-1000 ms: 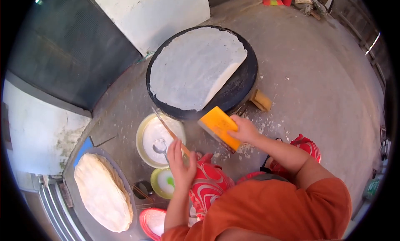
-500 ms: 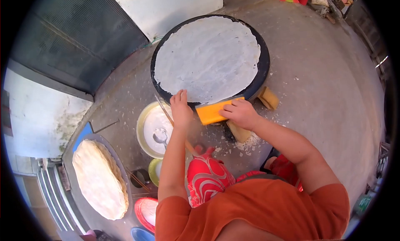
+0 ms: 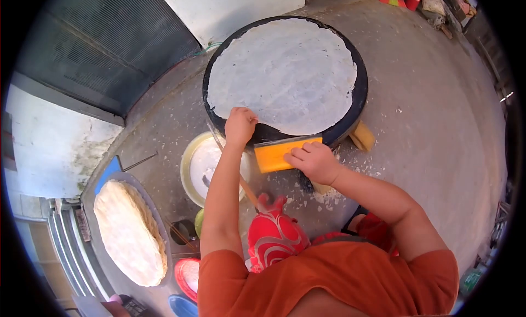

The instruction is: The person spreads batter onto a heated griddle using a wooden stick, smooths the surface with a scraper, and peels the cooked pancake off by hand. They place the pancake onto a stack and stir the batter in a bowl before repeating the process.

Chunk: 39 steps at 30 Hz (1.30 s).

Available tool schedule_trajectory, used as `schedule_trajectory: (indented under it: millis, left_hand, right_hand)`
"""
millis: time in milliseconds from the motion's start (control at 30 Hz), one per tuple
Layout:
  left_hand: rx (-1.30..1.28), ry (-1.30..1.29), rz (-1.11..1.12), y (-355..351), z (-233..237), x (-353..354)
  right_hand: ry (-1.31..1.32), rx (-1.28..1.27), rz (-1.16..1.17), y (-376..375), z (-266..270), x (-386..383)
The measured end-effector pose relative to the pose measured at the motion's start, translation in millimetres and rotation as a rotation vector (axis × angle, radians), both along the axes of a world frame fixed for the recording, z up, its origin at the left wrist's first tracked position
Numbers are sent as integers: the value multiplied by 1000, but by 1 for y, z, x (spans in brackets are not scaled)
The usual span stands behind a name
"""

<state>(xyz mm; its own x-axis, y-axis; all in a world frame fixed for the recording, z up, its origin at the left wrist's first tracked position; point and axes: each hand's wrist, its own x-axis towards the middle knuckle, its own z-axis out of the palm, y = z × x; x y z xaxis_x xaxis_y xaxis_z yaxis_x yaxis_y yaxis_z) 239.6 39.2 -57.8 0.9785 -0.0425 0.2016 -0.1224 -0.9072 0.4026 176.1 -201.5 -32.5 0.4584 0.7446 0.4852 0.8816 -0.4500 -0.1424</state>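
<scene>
A large, thin, pale crepe (image 3: 282, 73) covers most of a round black griddle (image 3: 362, 84). My left hand (image 3: 240, 126) is closed at the near left edge of the crepe, its fingertips pinching the sheet. Between that hand and the griddle's front, the near edge of the crepe is drawn back and dark metal shows. My right hand (image 3: 318, 163) grips a flat yellow scraper (image 3: 274, 157), its long edge at the griddle's near rim. Under my left forearm stands a bowl of white batter (image 3: 204, 159) with a ladle in it, partly hidden.
To the left, a stack of pale flatbreads (image 3: 129, 232) lies on a grey tray. A wooden-handled stick (image 3: 248, 191) leans by the batter bowl. Close to my body are a red basin (image 3: 179, 278) and a blue one (image 3: 181, 306). Yellowish blocks (image 3: 362, 136) sit beside the griddle.
My left fingers have closed on the crepe's edge, and its near side has come away from the griddle rim. The scraper has drawn slightly back towards me. The view has shifted a little.
</scene>
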Motion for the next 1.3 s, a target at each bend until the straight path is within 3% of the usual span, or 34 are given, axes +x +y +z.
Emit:
schedule_trajectory:
  millis: [67, 167, 267, 400, 533, 733, 800, 867, 1000, 1067, 1200, 1300]
  left_hand:
    - [-25, 67, 8, -2, 4, 14]
    - [-67, 124, 0, -4, 13, 30]
    - [-107, 117, -25, -3, 21, 41]
    - [-109, 105, -85, -3, 24, 51]
    - [-142, 73, -48, -2, 35, 56]
    - [-200, -9, -12, 2, 51, 64]
    - [-269, -32, 11, 5, 51, 68]
    - [-331, -59, 34, 7, 58, 70]
    - [-345, -152, 73, -10, 97, 64]
    - [-219, -452, -15, -17, 106, 57]
    - [-127, -655, -186, -26, 101, 21]
    - [-68, -664, -225, -28, 74, -13]
  right_hand:
    - [-3, 5, 18, 10, -1, 7]
    - [-29, 6, -166, 30, -2, 31]
    - [39, 67, -95, 44, -6, 17]
    - [-73, -28, -84, 58, -10, 10]
    - [-81, 33, -300, 72, -13, 49]
    - [-66, 4, -97, 78, -12, 24]
    - [-17, 123, -150, 77, -13, 50]
    - [-32, 46, -262, 72, -10, 79]
    - [-63, 62, -403, 55, -2, 97]
    - [-58, 62, -420, 43, 5, 87]
    - [55, 10, -214, 14, 14, 34]
    - [152, 22, -112, -16, 30, -2]
